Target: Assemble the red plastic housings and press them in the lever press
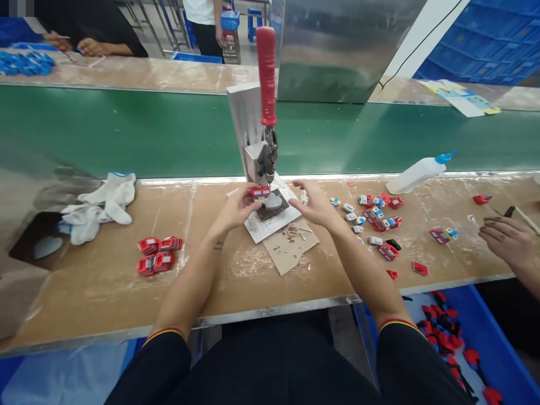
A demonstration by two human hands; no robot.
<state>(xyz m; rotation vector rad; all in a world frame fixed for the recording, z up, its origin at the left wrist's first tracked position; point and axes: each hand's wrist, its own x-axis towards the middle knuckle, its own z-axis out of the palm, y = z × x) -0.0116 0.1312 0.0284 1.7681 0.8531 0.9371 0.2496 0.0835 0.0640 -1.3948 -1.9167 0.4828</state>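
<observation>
My left hand grips a small red toy vehicle between thumb and fingers, just left of the grey shaped block on the press base. Above stands a toggle press with an upright red handle. My right hand is on the other side of the base, fingers and thumb spread, with nothing held. A torn piece of cardboard lies in front of the base, with a small ring-shaped item on it.
Red toy vehicles sit grouped at left, near white gloves. Several toy parts are scattered at right, beside a white bottle. A co-worker's hand works at far right. Below, a blue bin holds red and black parts.
</observation>
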